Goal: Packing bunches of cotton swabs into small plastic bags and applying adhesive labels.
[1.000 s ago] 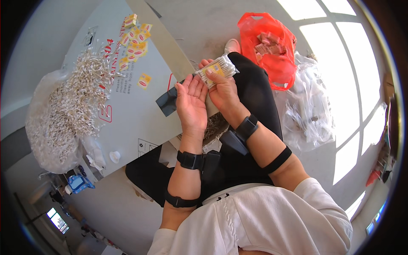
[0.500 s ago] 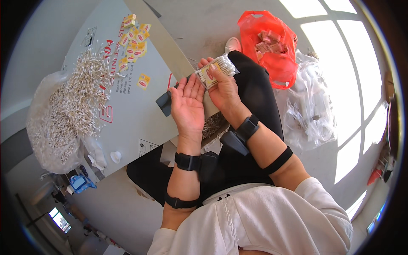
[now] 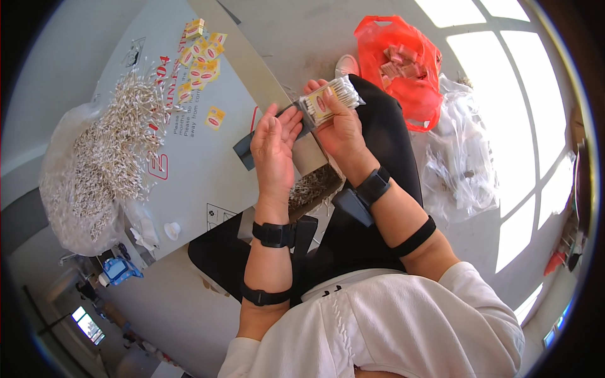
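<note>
My right hand (image 3: 340,129) grips a clear packet of cotton swabs (image 3: 329,103), thumb on top, with a yellow card inside and white tips at the far right end. My left hand (image 3: 275,148) is beside it with palm up and fingers stretched out, holding nothing; its fingertips come near the packet's left end. Below the hands an open box (image 3: 315,151) holds loose swabs (image 3: 309,189). On the table to the left, a big heap of loose cotton swabs (image 3: 120,145) spills from a clear plastic bag (image 3: 60,164).
Several yellow cards (image 3: 203,60) lie on the table's far part, one card (image 3: 214,118) apart from them. A red plastic bag (image 3: 422,101) with pink packets stands on the floor at right, next to a clear bag (image 3: 463,157). A blue pack (image 3: 121,271) is beyond the table's near left corner.
My right hand has shifted slightly right with the packet. My left hand has drawn away from it to the left, uncovering more of the box below.
</note>
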Tool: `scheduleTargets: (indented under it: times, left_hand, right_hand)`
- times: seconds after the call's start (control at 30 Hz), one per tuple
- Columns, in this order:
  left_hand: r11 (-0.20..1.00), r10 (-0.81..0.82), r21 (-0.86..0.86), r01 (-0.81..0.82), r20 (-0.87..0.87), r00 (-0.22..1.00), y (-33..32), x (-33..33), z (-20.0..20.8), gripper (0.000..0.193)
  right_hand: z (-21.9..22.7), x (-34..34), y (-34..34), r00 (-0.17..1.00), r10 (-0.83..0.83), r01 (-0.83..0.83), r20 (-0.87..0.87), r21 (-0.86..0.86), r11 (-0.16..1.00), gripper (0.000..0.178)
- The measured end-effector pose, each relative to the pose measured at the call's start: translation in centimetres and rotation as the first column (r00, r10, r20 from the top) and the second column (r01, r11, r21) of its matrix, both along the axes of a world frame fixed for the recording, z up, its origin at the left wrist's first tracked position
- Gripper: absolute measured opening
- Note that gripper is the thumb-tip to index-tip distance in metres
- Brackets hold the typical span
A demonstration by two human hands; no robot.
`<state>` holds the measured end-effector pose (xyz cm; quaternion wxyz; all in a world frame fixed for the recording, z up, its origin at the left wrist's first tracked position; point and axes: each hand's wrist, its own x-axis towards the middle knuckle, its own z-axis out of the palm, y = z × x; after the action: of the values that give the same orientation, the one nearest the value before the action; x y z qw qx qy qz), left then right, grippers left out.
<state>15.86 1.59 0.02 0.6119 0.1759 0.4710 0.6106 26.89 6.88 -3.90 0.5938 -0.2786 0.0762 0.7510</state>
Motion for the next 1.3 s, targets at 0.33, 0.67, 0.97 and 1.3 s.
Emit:
scheduleTargets:
  times: [0.33,0.67,0.97,1.3]
  left_hand:
    - [0.987,0.043,0.152,0.058,-0.587,0.808,-2.5,-1.4,3.5,0.023]
    - [0.921,-0.159,0.108,0.374,-0.773,0.614,-5.8,-4.1,8.1,0.027]
    - [0.984,0.043,0.140,0.107,-0.781,0.623,-10.0,-5.9,5.0,0.011]
    - [0.987,-0.117,0.002,0.160,-0.677,0.726,-9.1,-7.2,4.8,0.009]
  right_hand:
    - [4.9,4.0,-0.4,0.998,0.030,-0.038,-0.047,-0.179,0.983,0.030]
    - [7.0,0.7,-6.5,0.884,0.401,-0.454,-0.241,-0.243,0.857,0.022]
    - [5.4,-3.0,-9.5,0.828,0.498,-0.557,-0.257,-0.290,0.778,0.021]
    - [1.8,-3.4,-8.2,0.617,0.715,-0.786,-0.327,-0.230,0.573,0.032]
